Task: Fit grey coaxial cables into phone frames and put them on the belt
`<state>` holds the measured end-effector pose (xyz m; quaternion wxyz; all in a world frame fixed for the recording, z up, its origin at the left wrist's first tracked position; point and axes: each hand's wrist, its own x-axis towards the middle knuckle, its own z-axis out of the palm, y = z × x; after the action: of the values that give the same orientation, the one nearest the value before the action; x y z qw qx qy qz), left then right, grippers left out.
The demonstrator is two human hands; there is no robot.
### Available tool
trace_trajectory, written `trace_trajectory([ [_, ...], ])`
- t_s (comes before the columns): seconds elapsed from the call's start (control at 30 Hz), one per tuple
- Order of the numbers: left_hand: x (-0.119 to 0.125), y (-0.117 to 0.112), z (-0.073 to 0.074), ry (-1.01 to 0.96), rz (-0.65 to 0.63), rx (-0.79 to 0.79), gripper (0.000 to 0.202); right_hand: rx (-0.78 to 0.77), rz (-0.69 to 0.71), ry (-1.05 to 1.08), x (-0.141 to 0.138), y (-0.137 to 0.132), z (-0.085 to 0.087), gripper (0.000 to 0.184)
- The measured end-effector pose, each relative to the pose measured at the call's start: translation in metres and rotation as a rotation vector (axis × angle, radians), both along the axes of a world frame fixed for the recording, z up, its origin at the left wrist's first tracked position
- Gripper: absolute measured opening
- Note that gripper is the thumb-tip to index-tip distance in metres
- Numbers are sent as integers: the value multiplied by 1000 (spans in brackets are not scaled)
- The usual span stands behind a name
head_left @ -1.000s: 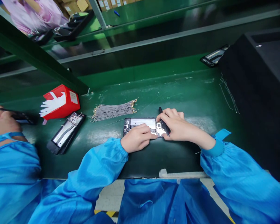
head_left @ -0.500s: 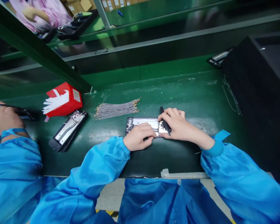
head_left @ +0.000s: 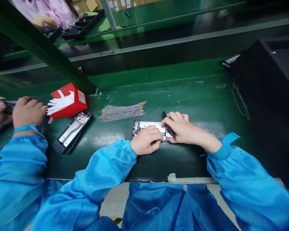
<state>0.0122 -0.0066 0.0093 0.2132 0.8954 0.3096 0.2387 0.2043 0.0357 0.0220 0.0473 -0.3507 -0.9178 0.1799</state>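
An opened phone frame (head_left: pixel 144 124) lies flat on the green belt (head_left: pixel 188 96) in front of me. My left hand (head_left: pixel 146 140) rests on its near edge, fingers curled and pressed down on it. My right hand (head_left: pixel 183 128) covers the frame's right end and grips a thin black stylus-like tool (head_left: pixel 168 124), whose tip points down at the frame's right part. A bundle of thin grey cables with gold ends (head_left: pixel 121 111) lies just beyond the frame, to the left.
A second opened phone frame (head_left: pixel 72 132) lies at the left beside a red box of white strips (head_left: pixel 67 101). A co-worker's hands (head_left: pixel 26 110) in blue sleeves work at far left. A black bin (head_left: pixel 267 96) stands at the right, loose wires (head_left: pixel 240 98) beside it.
My hands stay on the phone frame with hardly any shift. The co-worker's hands at the left have moved in toward the red box.
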Motion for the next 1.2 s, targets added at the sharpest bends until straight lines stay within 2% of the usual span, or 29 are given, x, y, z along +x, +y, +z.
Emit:
trace_trajectory([
  [0.2,0,-1,-4,76,106,13,17,31,69,21,4,7,-3,31],
  [0.37,1,-1,-3,123,160,2,13,91,142,-75,-2,10,5,34],
  [0.63,2,-2,-3,194,157,-28,13,128,139,-200,-12,7,14,24],
  [0.97,1,-1,0,177,112,-27,12,26,66,-276,-18,4,19,30],
  [1.2,1,0,-3,175,95,23,13,34,35,-294,-22,3,18,29],
])
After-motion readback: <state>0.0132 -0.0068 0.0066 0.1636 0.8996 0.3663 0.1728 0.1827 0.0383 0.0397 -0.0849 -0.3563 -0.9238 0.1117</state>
